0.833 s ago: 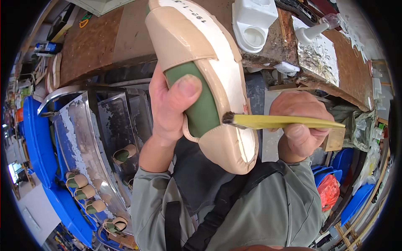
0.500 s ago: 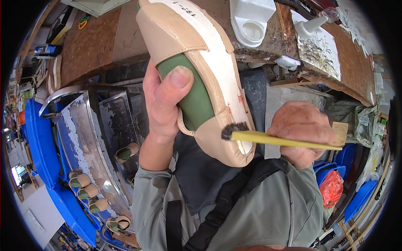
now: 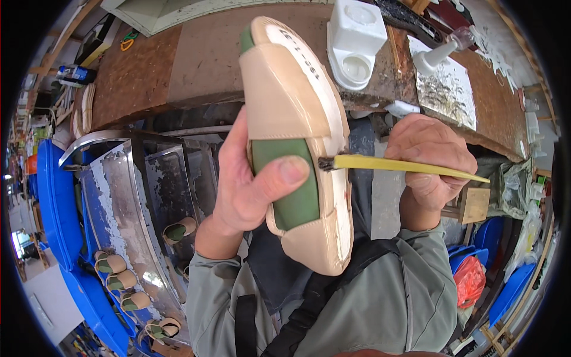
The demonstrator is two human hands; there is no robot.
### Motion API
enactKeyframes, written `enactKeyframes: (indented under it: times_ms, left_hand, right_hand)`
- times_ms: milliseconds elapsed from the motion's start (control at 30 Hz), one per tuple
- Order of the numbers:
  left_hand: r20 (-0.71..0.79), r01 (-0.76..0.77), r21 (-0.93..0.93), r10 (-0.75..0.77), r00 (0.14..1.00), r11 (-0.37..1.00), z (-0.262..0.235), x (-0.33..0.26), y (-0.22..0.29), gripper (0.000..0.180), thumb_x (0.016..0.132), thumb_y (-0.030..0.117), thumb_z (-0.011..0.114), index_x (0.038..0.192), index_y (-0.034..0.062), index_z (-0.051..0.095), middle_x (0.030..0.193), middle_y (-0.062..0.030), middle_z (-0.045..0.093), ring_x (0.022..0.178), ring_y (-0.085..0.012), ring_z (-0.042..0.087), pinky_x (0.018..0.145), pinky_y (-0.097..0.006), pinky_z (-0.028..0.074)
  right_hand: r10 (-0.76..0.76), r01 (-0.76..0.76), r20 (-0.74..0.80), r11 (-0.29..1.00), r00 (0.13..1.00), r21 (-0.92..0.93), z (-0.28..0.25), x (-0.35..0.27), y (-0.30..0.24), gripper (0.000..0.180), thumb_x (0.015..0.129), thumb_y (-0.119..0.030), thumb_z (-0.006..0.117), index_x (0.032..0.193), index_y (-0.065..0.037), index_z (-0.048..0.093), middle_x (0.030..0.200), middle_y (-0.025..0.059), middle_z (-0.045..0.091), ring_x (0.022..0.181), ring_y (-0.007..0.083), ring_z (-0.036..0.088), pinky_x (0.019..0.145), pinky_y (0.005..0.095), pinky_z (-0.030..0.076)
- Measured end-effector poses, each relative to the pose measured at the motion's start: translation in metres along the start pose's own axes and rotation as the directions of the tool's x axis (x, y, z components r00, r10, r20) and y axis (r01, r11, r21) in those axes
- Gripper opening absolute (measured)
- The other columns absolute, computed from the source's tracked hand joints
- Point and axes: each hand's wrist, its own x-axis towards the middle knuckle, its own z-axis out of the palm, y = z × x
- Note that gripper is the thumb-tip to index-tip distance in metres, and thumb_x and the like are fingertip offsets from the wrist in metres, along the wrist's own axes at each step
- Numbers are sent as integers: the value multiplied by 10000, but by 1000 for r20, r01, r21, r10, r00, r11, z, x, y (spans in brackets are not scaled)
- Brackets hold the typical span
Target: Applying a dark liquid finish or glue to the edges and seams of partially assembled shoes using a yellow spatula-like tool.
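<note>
My left hand [image 3: 256, 184] grips a beige shoe upper [image 3: 285, 95] stretched on a green last, holding it sole side turned up and to the right. The thumb presses on the green last [image 3: 297, 205] in the gap between the two beige parts. A wet-looking gloss lies along the folded margin beside the white insole. My right hand [image 3: 431, 157] is closed round a brush [image 3: 386, 163] with a yellow handle. Its dark bristles touch the shoe's edge near the middle, beside the white strip.
Behind the shoe runs a brown workbench [image 3: 238, 47] with a white plastic glue container [image 3: 355, 41] and a clear-white nozzle bottle [image 3: 437, 56]. At left stands a worn metal rack [image 3: 122, 196] with several beige-green shoes [image 3: 122, 279]. Blue bins [image 3: 56, 202] flank it. A red bag [image 3: 470, 279] hangs right.
The shoe has turned more upright and sits lower and to the right. The brush tip has gone from the beige end near me up to the middle of the shoe's edge.
</note>
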Motion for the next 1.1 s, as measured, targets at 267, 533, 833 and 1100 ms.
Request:
enactKeyframes:
  times_ms: [267, 533, 833, 1100]
  left_hand:
    - [70, 27, 6, -27, 997, 1000, 0, -4, 6, 673, 760, 190, 708, 1287, -32, 352, 1154, -116, 524, 1025, -167, 525, 903, -298, 410]
    - [100, 22, 84, -30, 995, 996, -9, 0, 2, 718, 728, 208, 729, 1290, -37, 355, 1150, -111, 527, 1024, -167, 529, 900, -300, 410]
    - [115, 92, 67, -100, 988, 993, -8, -3, 0, 743, 722, 202, 725, 1310, -38, 339, 1153, -110, 523, 1041, -174, 518, 919, -305, 396]
    - [76, 142, 31, -144, 987, 989, -2, 0, 6, 698, 756, 188, 705, 1306, -36, 338, 1147, -111, 524, 1042, -170, 515, 917, -301, 398]
  right_hand:
    - [-90, 91, 15, 991, 996, -96, -2, 9, 3, 218, 693, -105, 733, 837, 36, 653, 719, 159, 658, 605, 234, 630, 570, 340, 501]
    - [70, -74, -110, 997, 991, -29, -2, 12, 2, 147, 675, -57, 688, 802, 14, 666, 698, 131, 651, 591, 218, 611, 543, 328, 499]
    - [146, -149, -42, 987, 988, -55, -2, 43, 21, 164, 859, -87, 544, 878, 64, 606, 711, 131, 606, 498, 151, 531, 461, 282, 432]
    - [23, -33, 169, 998, 985, 57, -21, 26, 5, 200, 658, -127, 737, 734, 37, 648, 658, 148, 642, 546, 242, 610, 496, 316, 482]
